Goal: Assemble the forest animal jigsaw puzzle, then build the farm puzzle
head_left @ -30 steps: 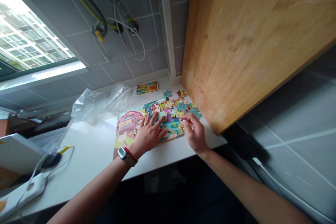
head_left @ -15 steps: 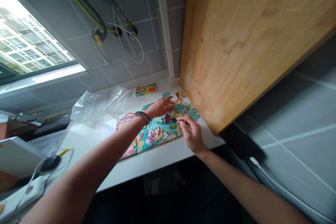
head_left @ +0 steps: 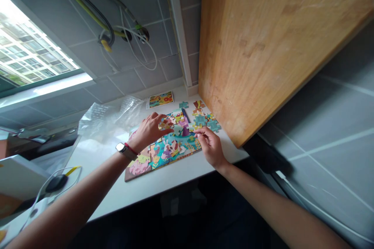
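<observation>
A colourful jigsaw puzzle [head_left: 163,151] lies partly assembled on the white counter [head_left: 117,186]. My left hand [head_left: 149,130], a watch on its wrist, rests on the puzzle's upper part with fingers curled around a puzzle piece [head_left: 164,123]. My right hand [head_left: 210,146] sits at the puzzle's right edge, its fingers pinched on a small piece. Several loose pieces [head_left: 204,118] lie beyond it, close to the wooden board.
A large wooden board [head_left: 263,46] leans against the wall on the right. Crumpled clear plastic [head_left: 108,118] and a small picture card [head_left: 160,99] lie behind the puzzle. A white device with cable [head_left: 52,186] sits at the left. Hoses hang on the tiled wall.
My left hand pulled back from the loose pieces toward the puzzle's upper left, carrying a piece. My right hand stayed at the right edge.
</observation>
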The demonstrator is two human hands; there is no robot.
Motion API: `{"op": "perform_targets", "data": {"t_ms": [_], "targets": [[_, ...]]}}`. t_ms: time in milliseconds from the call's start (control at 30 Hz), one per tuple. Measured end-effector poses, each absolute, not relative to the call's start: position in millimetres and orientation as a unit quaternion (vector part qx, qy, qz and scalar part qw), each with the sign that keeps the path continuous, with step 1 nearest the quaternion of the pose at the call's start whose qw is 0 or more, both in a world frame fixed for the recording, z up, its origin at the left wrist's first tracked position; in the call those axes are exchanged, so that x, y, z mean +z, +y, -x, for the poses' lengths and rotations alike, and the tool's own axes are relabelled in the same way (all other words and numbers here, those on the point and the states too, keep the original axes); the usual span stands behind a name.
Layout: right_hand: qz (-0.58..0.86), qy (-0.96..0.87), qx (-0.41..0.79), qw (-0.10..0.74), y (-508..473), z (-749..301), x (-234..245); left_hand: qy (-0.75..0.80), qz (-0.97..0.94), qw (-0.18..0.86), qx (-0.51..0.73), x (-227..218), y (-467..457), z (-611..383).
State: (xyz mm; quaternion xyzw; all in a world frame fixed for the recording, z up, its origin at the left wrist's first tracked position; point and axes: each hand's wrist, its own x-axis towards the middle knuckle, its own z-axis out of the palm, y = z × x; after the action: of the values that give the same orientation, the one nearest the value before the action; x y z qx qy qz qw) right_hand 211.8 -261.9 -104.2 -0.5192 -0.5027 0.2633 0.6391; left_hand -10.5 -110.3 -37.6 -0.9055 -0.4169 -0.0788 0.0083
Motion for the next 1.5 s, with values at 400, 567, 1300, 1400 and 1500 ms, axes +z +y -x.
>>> {"op": "perform_targets", "data": {"t_ms": [400,567,1300,1400,1500], "targets": [[0.518,-0.507,0.269,0.634,-262,-212,-107,-0.379,0.922,-0.023,-0.079,-65,-175,41],[0.521,-0.513,0.273,0.626,-262,-212,-106,-0.3,0.947,-0.085,-0.08,-63,-121,13],[0.518,-0.523,0.289,0.612,-260,-211,-105,-0.28,0.944,-0.162,-0.069,-87,-84,-27],[0.516,-0.521,0.293,0.613,-260,-211,-105,-0.286,0.944,-0.152,-0.067,-84,-80,-30],[0.517,-0.519,0.296,0.613,-259,-211,-105,-0.315,0.937,-0.137,-0.067,-85,-75,-32]]}}
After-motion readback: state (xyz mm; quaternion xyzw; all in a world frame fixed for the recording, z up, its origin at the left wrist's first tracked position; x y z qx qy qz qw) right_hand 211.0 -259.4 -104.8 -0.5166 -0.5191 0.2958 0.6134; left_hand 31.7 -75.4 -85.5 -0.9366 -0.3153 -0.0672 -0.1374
